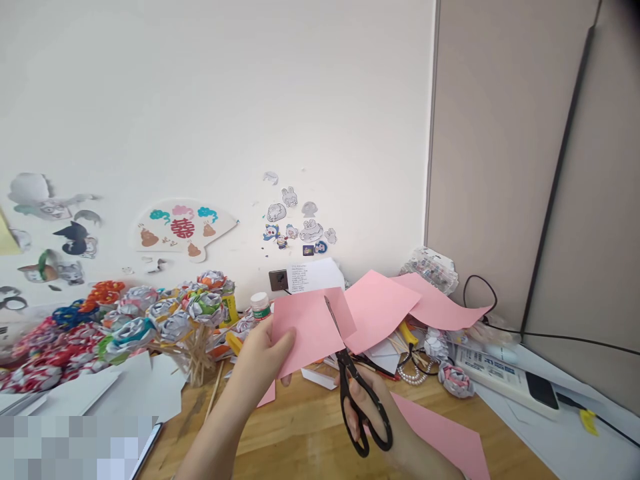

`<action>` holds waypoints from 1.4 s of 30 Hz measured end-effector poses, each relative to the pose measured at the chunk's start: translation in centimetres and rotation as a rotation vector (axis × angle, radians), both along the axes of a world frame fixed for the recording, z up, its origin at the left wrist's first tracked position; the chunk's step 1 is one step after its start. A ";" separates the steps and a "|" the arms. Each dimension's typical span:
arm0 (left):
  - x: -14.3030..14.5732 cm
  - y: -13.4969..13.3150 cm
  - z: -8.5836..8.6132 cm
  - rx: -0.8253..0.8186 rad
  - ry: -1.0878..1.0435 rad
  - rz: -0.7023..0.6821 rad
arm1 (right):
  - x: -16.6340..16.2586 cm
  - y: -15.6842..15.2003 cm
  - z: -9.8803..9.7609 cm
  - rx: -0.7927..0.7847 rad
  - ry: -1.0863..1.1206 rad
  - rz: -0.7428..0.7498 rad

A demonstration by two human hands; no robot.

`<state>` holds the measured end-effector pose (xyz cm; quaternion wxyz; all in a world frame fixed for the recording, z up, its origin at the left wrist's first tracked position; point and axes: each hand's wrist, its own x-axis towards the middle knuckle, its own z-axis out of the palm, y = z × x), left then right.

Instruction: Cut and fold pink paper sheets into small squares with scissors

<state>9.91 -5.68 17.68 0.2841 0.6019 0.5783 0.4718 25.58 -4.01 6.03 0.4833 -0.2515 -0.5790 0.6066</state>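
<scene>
My left hand (267,350) pinches the left side of a pink sheet of paper (305,327), thumb on top and fingers underneath. My right hand (370,400) has its fingers through the black handles of a pair of scissors (344,360). The scissors point up and away, with a blade lying over the right part of the sheet, where a strip is partly cut from the rest. Behind the blades rises a larger curved pink sheet (375,307). Another pink piece (445,433) lies on the table by my right forearm.
Paper flowers on sticks (185,313) crowd the left back of the table. A white-lidded jar (260,305) stands near the wall. To the right are a power strip (493,373), a black phone-like object (541,390), cables and a beaded string (413,377). White papers (145,387) lie at left.
</scene>
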 end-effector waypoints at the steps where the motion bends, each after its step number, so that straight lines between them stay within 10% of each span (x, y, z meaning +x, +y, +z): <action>1: 0.1 -0.1 0.0 0.004 -0.004 0.008 | 0.0 0.0 0.0 -0.006 0.003 0.006; 42: 0.3 -0.4 -3.2 -0.105 -0.139 0.047 | -0.2 0.5 -0.8 0.048 0.048 0.026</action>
